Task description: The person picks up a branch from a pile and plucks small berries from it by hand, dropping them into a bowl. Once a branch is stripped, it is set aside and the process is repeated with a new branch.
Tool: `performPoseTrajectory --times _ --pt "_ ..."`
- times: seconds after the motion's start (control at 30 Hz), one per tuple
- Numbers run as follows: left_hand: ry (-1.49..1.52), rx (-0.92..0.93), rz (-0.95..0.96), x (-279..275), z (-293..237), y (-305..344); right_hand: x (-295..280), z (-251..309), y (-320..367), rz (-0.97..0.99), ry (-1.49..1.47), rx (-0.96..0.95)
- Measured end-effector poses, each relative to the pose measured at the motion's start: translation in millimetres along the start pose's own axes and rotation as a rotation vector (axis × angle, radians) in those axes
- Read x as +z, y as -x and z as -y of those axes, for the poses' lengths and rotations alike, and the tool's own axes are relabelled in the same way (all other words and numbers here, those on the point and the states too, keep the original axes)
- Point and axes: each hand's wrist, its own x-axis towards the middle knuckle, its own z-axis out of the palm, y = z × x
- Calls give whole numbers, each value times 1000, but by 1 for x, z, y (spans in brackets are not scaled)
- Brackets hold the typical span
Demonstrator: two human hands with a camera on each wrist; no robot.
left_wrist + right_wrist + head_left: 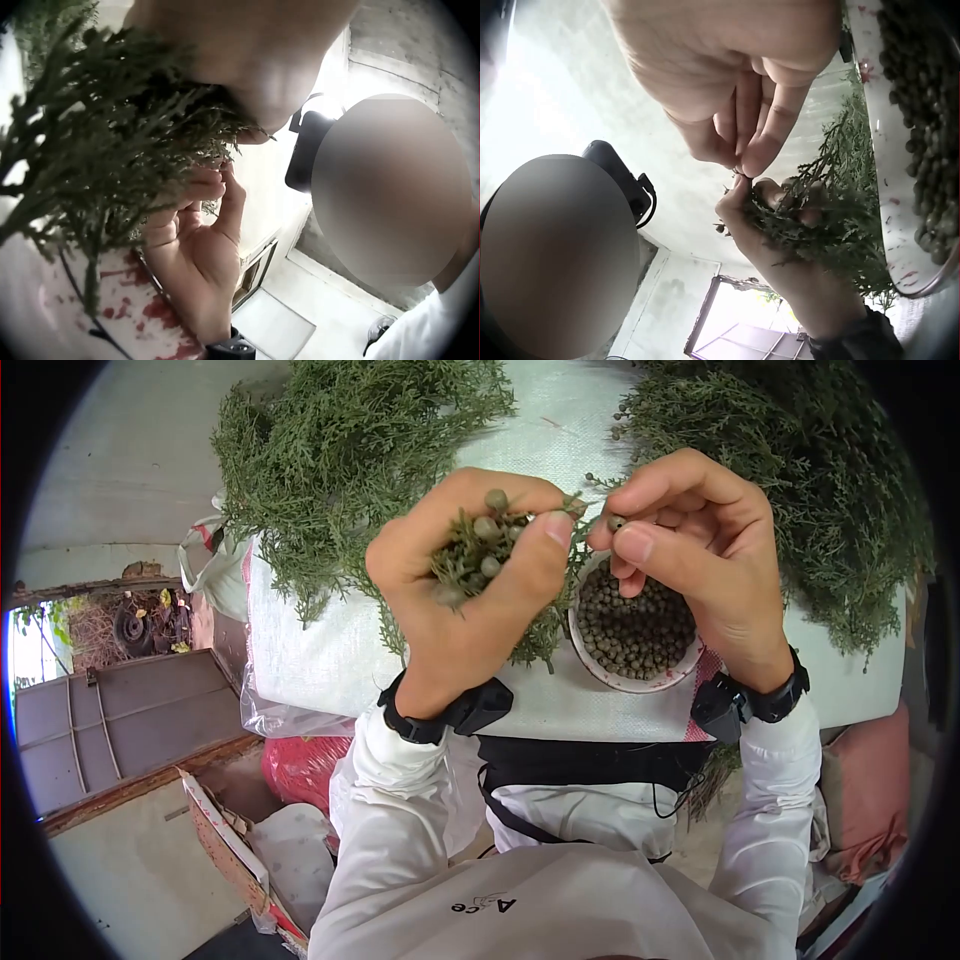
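Observation:
In the head view the left hand [470,580] grips a green sprig [460,560] bearing round berries [487,528], its thumb over the stem. Close beside it, the right hand [705,540] pinches one small berry [616,522] between thumb and index finger. Under the right hand stands a white bowl [640,685] holding many greenish-brown berries [630,630]. The right wrist view has both hands' fingertips meeting, with the sprig [817,217] in the left hand [780,255]. Foliage [112,142] covers much of the left wrist view, in front of the right hand [199,255].
Heaps of green branches lie at the back left [340,470] and back right [800,490] of the surface covered with white woven sheeting [320,670]. A red bag [305,765] and an open cardboard box [230,840] are below at left.

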Motion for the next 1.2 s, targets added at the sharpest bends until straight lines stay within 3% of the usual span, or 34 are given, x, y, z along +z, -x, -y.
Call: performPoseTrajectory --times 0.6,1.2 --pt "-143 110 -72 15 -7 6 3 0 2 -35 -91 72" --pt "-206 318 26 9 -7 1 2 -4 5 -42 -143 95"
